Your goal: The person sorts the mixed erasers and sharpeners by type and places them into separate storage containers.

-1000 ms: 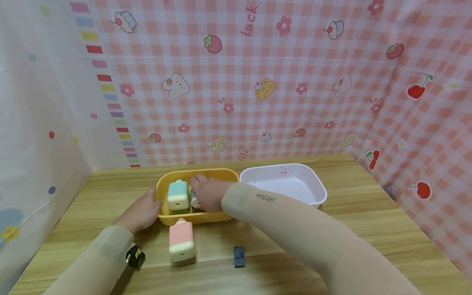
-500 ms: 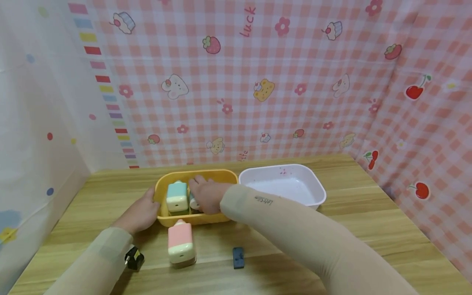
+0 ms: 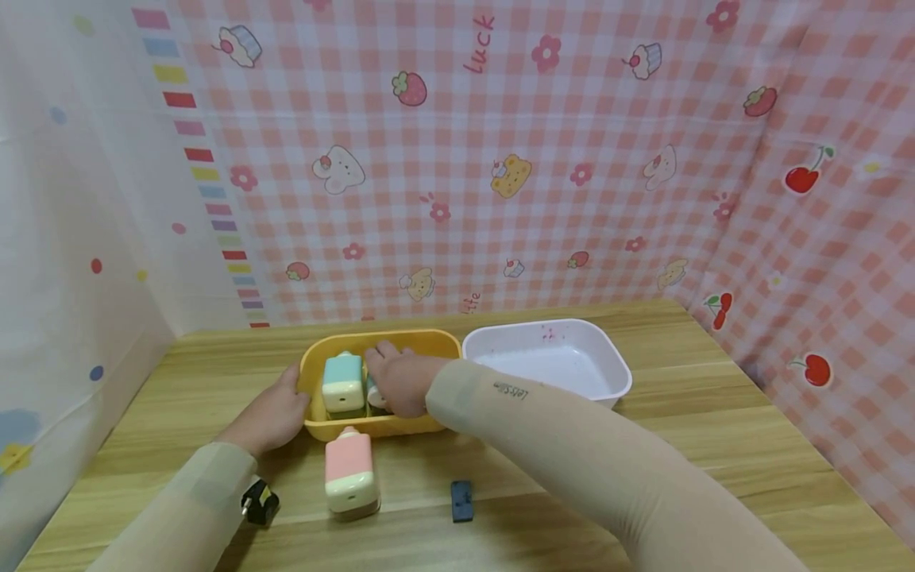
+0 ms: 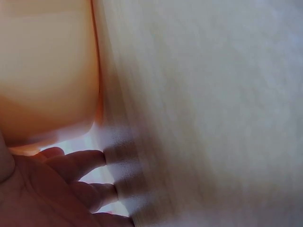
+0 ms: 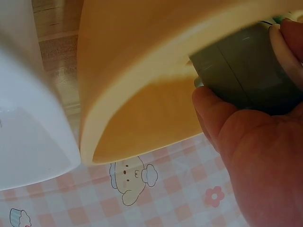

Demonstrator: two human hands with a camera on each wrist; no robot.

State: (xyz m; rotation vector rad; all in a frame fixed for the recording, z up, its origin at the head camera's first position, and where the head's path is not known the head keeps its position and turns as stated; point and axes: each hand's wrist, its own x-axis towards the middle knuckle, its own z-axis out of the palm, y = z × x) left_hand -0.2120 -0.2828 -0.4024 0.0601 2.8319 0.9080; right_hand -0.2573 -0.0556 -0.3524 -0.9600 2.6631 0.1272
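My right hand [image 3: 407,381] is down in the yellow bin [image 3: 418,425], gripping a small blue-and-cream bottle [image 3: 377,395], mostly hidden under the palm. In the right wrist view this bottle [image 5: 241,71] looks dark green, held between thumb and fingers. Just left of it lies a teal-and-cream bottle [image 3: 343,381]. At the bin's left end rests my left hand [image 3: 275,413]. The left wrist view shows its fingers [image 4: 78,163] loosely extended beside the bin, fingertips at the table. A pink-and-cream bottle [image 3: 350,473] lies in front of the bin.
A white bin [image 3: 561,365] stands against the yellow bin's right side. Near the front lies a flat dark blue block [image 3: 461,501]. A black object with metal prongs [image 3: 260,502] sits beside my left sleeve. A patterned pink cloth [image 3: 443,159] hangs behind the table.
Both hands keep their places at the yellow bin. The whole view shifts slightly; the bottles and bins stay where they were.
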